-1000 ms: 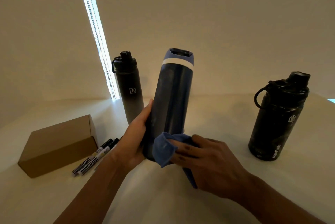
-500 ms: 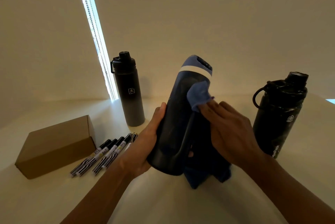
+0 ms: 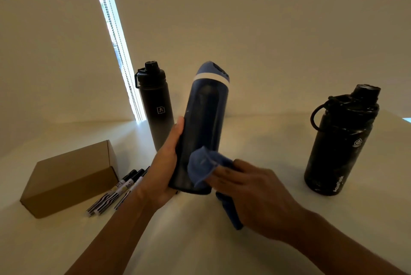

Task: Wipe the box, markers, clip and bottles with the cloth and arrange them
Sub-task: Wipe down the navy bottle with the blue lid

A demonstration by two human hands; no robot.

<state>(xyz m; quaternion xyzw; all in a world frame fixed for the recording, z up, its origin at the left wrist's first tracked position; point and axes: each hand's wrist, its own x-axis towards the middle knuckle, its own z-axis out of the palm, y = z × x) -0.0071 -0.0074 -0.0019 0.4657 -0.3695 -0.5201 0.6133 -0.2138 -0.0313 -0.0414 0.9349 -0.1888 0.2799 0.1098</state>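
A tall dark blue bottle (image 3: 203,123) with a light blue lid stands nearly upright at the centre, gripped low on its left side by my left hand (image 3: 165,168). My right hand (image 3: 255,194) holds a blue cloth (image 3: 201,169) and presses it against the bottle's lower front; a tail of cloth hangs below the hand. A slim black bottle (image 3: 155,105) stands behind on the left. A wide black bottle (image 3: 340,141) with a loop handle stands at the right. A cardboard box (image 3: 69,177) lies at the left with several markers (image 3: 117,192) beside it. I see no clip.
Everything rests on a pale table (image 3: 278,136) that meets a plain wall. A bright vertical strip of window with a bead chain (image 3: 117,41) runs down behind the slim bottle.
The cloth and my right hand slid from the blue bottle's upper part down to its base. The bottle went from tilted right back to nearly upright.
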